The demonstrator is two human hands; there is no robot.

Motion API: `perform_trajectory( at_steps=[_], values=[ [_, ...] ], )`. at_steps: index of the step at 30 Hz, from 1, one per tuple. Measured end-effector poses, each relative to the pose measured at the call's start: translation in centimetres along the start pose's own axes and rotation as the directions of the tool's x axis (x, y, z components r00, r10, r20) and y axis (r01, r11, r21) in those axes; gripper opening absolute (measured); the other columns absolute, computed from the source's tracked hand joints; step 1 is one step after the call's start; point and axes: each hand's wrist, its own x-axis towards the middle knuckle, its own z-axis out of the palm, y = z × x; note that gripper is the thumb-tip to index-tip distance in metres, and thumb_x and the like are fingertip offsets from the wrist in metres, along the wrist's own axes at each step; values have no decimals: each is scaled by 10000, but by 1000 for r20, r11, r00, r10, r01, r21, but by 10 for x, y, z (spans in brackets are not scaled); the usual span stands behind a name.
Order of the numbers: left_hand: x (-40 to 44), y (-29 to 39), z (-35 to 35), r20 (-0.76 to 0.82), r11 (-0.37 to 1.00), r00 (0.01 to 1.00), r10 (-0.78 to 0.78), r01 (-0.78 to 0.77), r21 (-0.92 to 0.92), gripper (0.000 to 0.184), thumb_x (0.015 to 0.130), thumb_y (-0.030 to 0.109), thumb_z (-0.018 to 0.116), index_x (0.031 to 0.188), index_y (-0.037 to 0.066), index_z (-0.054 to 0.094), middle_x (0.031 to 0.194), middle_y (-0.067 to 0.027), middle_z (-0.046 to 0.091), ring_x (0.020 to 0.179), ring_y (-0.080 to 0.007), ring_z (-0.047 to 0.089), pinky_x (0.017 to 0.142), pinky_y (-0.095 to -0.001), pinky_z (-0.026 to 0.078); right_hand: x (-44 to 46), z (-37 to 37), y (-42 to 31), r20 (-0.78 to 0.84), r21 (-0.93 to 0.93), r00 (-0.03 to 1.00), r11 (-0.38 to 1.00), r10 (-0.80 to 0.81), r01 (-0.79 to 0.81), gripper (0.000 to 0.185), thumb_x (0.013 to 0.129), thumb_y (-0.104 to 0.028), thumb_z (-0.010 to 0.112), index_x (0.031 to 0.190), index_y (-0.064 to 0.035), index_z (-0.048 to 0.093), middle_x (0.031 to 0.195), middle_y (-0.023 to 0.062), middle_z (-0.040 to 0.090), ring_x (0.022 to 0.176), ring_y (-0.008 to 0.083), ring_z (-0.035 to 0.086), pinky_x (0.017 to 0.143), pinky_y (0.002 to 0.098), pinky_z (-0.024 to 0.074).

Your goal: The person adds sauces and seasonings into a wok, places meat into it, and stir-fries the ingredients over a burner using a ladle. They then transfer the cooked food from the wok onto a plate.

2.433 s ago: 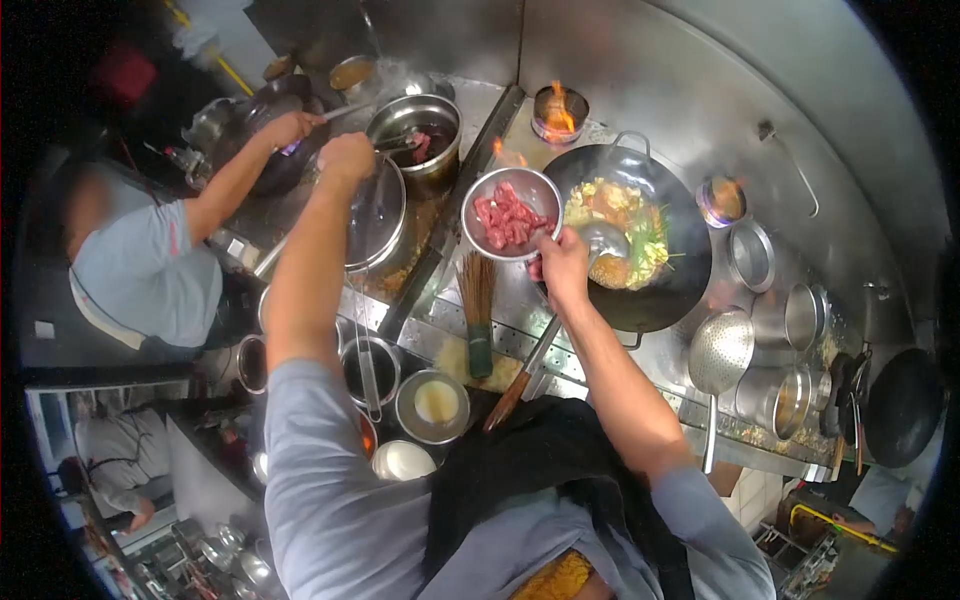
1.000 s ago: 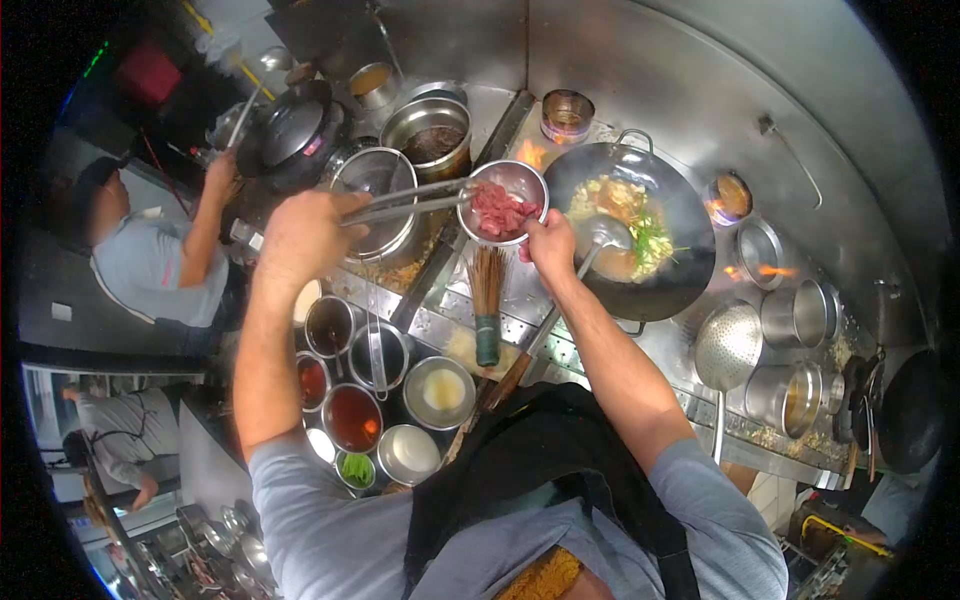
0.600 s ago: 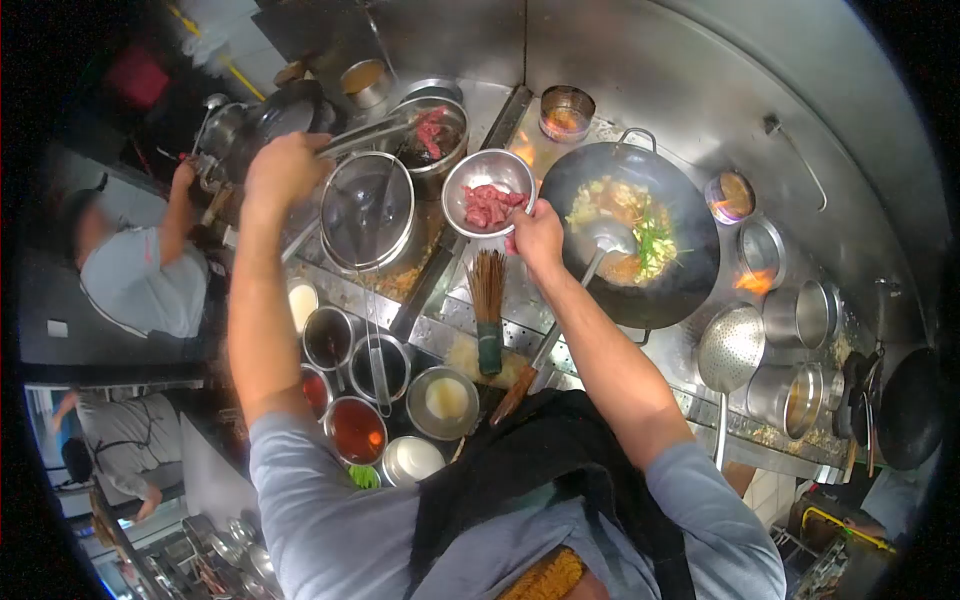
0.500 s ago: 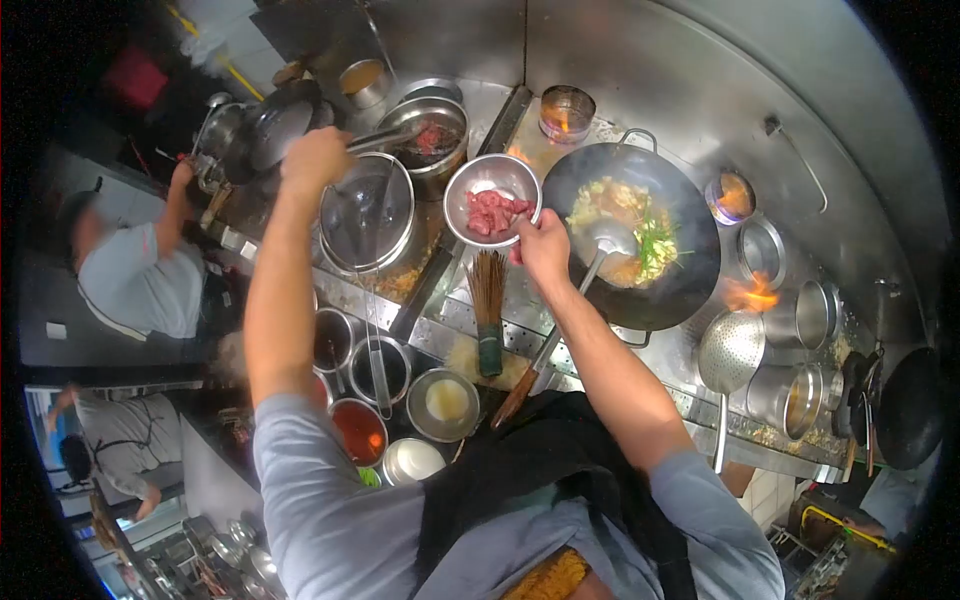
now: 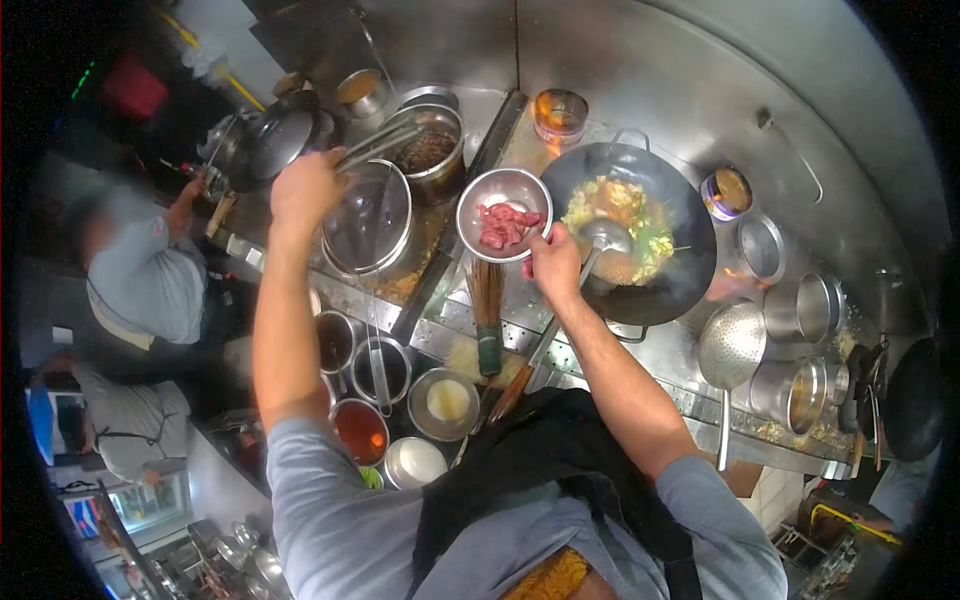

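Observation:
My left hand (image 5: 305, 190) is closed around metal tongs (image 5: 382, 143), whose tips reach over a steel pot (image 5: 455, 176) with dark contents. Nothing is clearly visible between the tips. My right hand (image 5: 555, 262) grips the rim of a steel bowl (image 5: 470, 190), thumb on top. Pieces of pinkish raw meat (image 5: 505, 226) lie in that bowl. Just right of it stands a black wok (image 5: 690, 250) with scrambled egg and green vegetable (image 5: 650, 235). A ladle (image 5: 607, 240) rests in the wok, its wooden handle toward me. Below the bowl lies a bamboo brush (image 5: 487, 320).
A lidded steel pot (image 5: 368, 210) stands under my left forearm. Containers of sauce (image 5: 358, 430) sit in front of me. A perforated skimmer (image 5: 732, 345) and steel pots (image 5: 790, 395) are at right. Flame shows in a can (image 5: 560, 115) behind the wok. Co-workers (image 5: 150, 270) stand at left.
The tongs have lifted and drawn back from the pot, and the red meat seen there before no longer shows. The bowl has shifted slightly right and toward me.

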Motion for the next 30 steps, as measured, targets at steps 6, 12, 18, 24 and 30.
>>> perform_trajectory(
  at_steps=[6, 12, 18, 24, 30],
  values=[
    [-73, 15, -37, 116, 943, 936, 334, -330, -48, 481, 758, 255, 751, 1225, 168, 676, 1108, -132, 698, 998, -326, 673, 873, -426, 536, -1, -8, 6, 1, -93, 996, 992, -88, 88, 88, 904, -71, 564, 860, -4, 528, 626, 65, 560, 445, 140, 566, 379, 314, 452],
    [-75, 47, -19, 243, 896, 875, 418, -441, 46, 484, 743, 253, 760, 1210, 154, 680, 1123, -128, 693, 959, -324, 677, 817, -439, 550, -4, -9, 1, 42, -140, 993, 983, -114, 119, 118, 920, -80, 571, 842, -10, 516, 615, 63, 547, 463, 146, 589, 379, 316, 458],
    [-75, 26, -24, 157, 888, 878, 452, -459, 15, 440, 745, 233, 763, 1170, 136, 703, 1068, -123, 710, 970, -316, 674, 851, -422, 541, -4, -1, -2, 48, 7, 999, 1000, 15, -16, 148, 937, -141, 596, 916, 4, 577, 659, 98, 629, 472, 161, 615, 403, 321, 494],
    [-67, -10, -45, 84, 913, 911, 404, -397, -91, 438, 745, 220, 766, 1166, 119, 703, 1068, -144, 703, 986, -336, 668, 874, -413, 526, 16, 26, 6, 84, 42, 995, 997, 59, -63, 166, 926, -139, 631, 898, 9, 561, 652, 96, 610, 466, 153, 601, 383, 315, 506],
    [-20, -40, -49, 5, 961, 964, 266, -264, -78, 473, 760, 208, 771, 1220, 151, 680, 1096, -184, 690, 1034, -346, 663, 906, -419, 519, 29, 49, 4, 97, 71, 989, 991, 109, -116, 115, 922, -102, 610, 912, 6, 571, 672, 99, 617, 470, 153, 600, 379, 316, 492]
  ],
)
